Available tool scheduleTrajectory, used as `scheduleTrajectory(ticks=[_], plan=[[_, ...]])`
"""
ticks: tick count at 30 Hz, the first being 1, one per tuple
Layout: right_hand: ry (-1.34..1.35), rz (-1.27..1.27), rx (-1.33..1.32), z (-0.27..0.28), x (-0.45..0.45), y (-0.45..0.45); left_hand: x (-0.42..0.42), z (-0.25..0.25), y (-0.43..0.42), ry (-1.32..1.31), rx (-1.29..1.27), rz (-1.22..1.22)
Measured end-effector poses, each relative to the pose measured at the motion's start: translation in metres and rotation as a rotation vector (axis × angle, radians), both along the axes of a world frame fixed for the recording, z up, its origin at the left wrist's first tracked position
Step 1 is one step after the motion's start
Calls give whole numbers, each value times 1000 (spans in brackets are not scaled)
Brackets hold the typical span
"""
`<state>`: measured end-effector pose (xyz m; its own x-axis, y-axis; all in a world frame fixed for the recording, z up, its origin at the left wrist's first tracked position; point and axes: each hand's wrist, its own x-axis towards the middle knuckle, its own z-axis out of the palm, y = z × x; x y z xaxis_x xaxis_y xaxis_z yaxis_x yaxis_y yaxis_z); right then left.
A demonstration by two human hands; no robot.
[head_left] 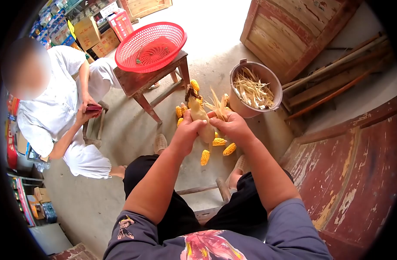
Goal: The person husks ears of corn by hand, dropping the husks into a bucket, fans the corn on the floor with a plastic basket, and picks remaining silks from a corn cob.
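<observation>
An ear of corn still in its pale husk (199, 113) is held between my hands, with its dark silk end pointing away from me. My left hand (189, 130) is wrapped round its left side. My right hand (226, 123) pinches loose strips of husk (217, 104) that stand out to the right of the ear. Several bare yellow cobs lie on the floor around and beneath my hands, among them one at the front (205, 157) and another at the right (229, 149).
A bucket of husks (278, 100) stands at the right, near wooden doors. A red basket (181, 34) rests on a wooden stool (133, 86). At the left sits a person in white (55, 108) holding a dark red object. Boxes (86, 33) line the back left.
</observation>
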<state>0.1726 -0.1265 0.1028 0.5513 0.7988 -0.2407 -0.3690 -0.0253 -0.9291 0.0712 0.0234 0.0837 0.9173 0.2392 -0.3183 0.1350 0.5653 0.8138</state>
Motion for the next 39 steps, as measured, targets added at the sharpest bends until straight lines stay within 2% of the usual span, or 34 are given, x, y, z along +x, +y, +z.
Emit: scheduleTrajectory(ticks=[1,3,4,6,7,9,16,25,27,31,33,34,35,36,37,39], plan=[[1,0,0,-7,0,1,-1,2,-2,-35,52,-20],[-252,-17,-34,-22,1,4,-1,-4,0,-39,109,-33],[-251,-16,-35,-22,2,2,-1,-7,0,-43,166,-47],[-75,21,-64,-18,5,-4,-1,-12,2,-48,171,-63],[-76,21,-64,-17,6,-4,-1,-13,2,-54,175,-80],[54,49,25,-17,7,-6,0,-13,1,-60,175,-72],[52,51,-25,-22,11,-9,-1,-6,-2,-68,193,-84],[182,118,14,-15,13,-11,-2,-1,-3,-122,214,-103],[92,131,-86,-6,10,-9,-2,1,-4,-111,240,-114],[9,81,-1,-20,7,-5,0,-11,-4,-111,401,-159],[-188,65,-6,-19,6,-4,0,-13,-6,-134,453,-138],[-188,65,-6,-24,7,-3,1,-12,-8,-155,504,-118],[-255,-50,-47,-35,10,-2,1,-9,-9,-156,504,-119],[-321,-168,-88,-44,14,0,1,-4,-10,-182,375,-71],[-324,-175,-87,-50,20,-2,3,0,-11,-209,247,-25],[141,-172,-45,-55,34,-6,6,-5,-1,-192,289,32]])
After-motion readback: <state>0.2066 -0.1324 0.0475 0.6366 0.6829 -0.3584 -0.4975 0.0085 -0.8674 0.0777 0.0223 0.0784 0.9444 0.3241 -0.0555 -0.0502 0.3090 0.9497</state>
